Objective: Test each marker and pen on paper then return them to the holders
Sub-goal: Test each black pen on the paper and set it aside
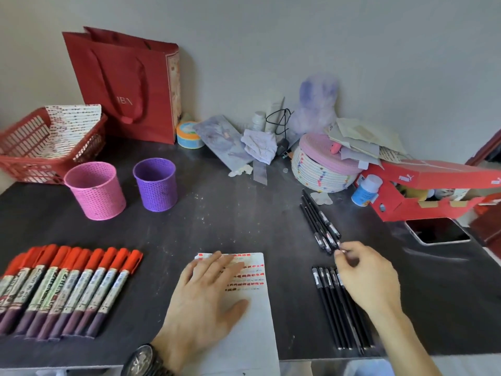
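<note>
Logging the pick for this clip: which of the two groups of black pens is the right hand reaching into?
The far group, beside the red box. The right hand pinches at its near end; the near group lies under the hand.

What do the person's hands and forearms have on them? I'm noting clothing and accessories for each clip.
Both are bare, with no gloves and no sleeves in view. The left hand has a dark, chunky wristwatch with a round face at the wrist. The right hand shows no watch, ring or band.
</note>
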